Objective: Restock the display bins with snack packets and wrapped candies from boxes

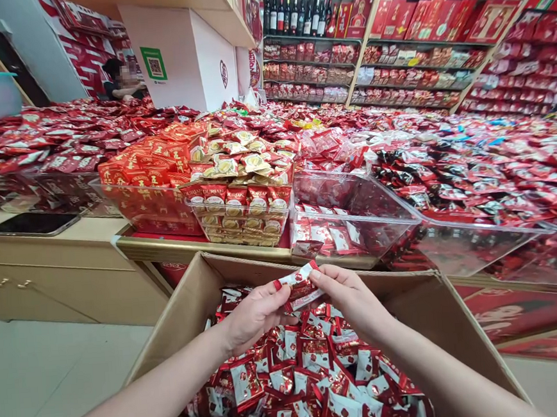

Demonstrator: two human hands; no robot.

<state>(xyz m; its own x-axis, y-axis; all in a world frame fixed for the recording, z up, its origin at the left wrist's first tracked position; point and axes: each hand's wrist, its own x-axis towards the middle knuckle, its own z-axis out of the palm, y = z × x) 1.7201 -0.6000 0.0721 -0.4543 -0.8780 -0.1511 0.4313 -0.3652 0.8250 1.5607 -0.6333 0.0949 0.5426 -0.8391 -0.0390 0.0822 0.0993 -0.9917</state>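
Observation:
Between my two hands are red-and-white candy packets [300,286], held just above an open cardboard box [411,301]. My left hand [260,313] is closed on their left end, thumb on top. My right hand [348,296] pinches the right end near the red crimped edge. At least two packets seem stacked there; the exact number is hidden by my fingers. Below, the box holds a heap of the same kind of packets [315,366]. Just beyond its far edge stands a clear plastic bin [380,216] with a low layer of red-and-white packets inside.
Durian packets [239,202] fill a clear bin left of centre, beside a bin of red-orange packets [149,186]. A dark phone [33,223] lies on the left counter. Heaped sweets [449,169] spread right. Behind are stocked shelves [325,66] and a person [122,82].

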